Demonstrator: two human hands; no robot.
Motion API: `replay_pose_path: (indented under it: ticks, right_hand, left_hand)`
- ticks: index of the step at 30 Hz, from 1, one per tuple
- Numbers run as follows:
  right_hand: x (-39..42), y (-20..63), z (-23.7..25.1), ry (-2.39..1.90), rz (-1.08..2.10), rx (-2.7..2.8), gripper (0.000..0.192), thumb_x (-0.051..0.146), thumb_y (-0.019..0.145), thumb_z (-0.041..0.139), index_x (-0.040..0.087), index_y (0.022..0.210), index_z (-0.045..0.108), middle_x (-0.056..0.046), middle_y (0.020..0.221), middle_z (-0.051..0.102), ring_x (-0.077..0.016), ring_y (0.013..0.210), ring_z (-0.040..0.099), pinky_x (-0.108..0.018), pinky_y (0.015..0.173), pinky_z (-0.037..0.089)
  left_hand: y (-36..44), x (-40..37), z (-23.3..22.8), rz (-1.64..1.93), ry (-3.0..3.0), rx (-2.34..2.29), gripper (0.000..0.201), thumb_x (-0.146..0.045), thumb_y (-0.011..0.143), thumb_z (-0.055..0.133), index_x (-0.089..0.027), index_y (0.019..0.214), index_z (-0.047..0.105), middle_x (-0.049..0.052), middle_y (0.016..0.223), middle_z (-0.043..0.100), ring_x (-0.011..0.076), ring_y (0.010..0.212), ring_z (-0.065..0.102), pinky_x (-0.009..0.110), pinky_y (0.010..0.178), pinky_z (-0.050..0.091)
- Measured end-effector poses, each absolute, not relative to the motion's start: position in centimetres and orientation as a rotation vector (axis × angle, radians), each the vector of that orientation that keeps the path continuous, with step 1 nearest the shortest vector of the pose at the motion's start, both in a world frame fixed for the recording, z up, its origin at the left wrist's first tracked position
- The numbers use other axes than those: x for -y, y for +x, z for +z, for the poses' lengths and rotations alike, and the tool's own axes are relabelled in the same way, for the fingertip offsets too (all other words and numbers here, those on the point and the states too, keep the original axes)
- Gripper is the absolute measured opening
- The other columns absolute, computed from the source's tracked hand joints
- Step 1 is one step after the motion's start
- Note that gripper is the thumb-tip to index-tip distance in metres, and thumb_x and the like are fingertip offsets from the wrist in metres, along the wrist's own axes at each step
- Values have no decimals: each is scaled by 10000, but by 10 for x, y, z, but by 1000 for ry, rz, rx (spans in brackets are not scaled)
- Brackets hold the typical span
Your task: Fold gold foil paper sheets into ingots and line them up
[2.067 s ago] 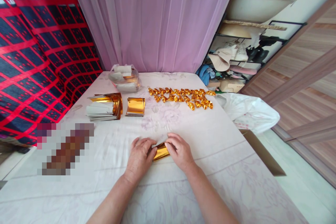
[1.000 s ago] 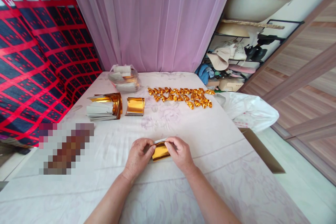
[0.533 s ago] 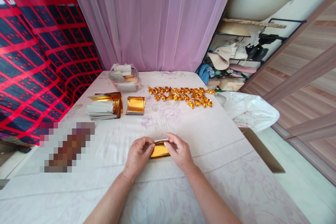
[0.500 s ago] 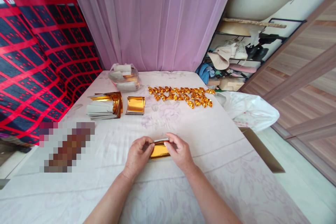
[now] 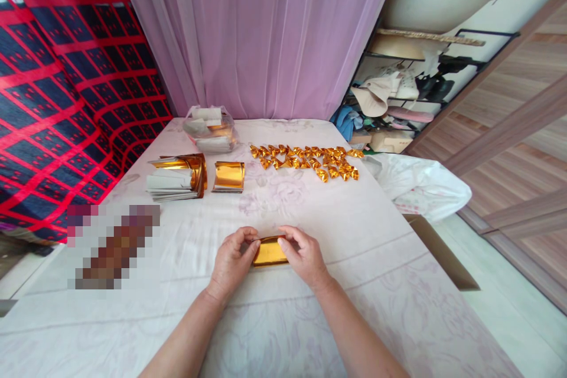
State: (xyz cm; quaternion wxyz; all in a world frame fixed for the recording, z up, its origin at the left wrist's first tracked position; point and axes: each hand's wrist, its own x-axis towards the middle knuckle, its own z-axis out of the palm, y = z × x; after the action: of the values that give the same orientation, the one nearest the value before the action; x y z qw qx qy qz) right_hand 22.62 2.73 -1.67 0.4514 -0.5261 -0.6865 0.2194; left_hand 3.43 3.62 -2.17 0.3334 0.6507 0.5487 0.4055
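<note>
Between my two hands is a sheet of gold foil paper, its shiny side facing me and its top edge folded over. My left hand pinches its left end with thumb and fingers. At the right end, my right hand grips it the same way, thumb on the gold face. Farther off lie a small stack of gold foil sheets and a larger fanned pile of foil paper showing grey-white backs. Several folded gold foil pieces sit in rows at the back right of the table.
A clear plastic bag of more foil paper stands at the table's back left. A blurred patch hides something at the left. Beyond the right edge are a white plastic bag, a cardboard box and a loaded shelf rack.
The pale strip that showed along the sheet's top edge is now out of sight, and the gold face looks flatter. Both hands have stayed in nearly the same place.
</note>
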Motion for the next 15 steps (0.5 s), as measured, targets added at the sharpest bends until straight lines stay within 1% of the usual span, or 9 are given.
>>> replay_pose_path:
  ticks: [3,7,15]
  right_hand:
    - [-28,227,-15,-1294,581,1686,196,270,868,525,204,960,686,-38,866,732,-149,766,681,-228,708,535]
    - [-28,227,-14,-1301,593,1682,150,259,851,535,209,837,676,-25,793,718,-151,734,670,-229,682,527]
    - [-27,228,-14,-1301,565,1705,139,247,853,531,213,807,658,-26,778,711,-154,729,660,-231,666,513]
  left_hand:
    - [34,-36,-19,1055,1701,-1444,184,-307,806,561,-229,956,633,-1,796,692,153,757,652,272,764,512]
    - [34,-35,-20,1051,1707,-1444,180,-296,813,562,-226,964,633,-2,792,690,146,746,650,269,764,515]
    - [32,-36,-26,1074,1735,-1443,195,-306,813,590,-227,984,636,10,811,691,154,777,653,268,744,514]
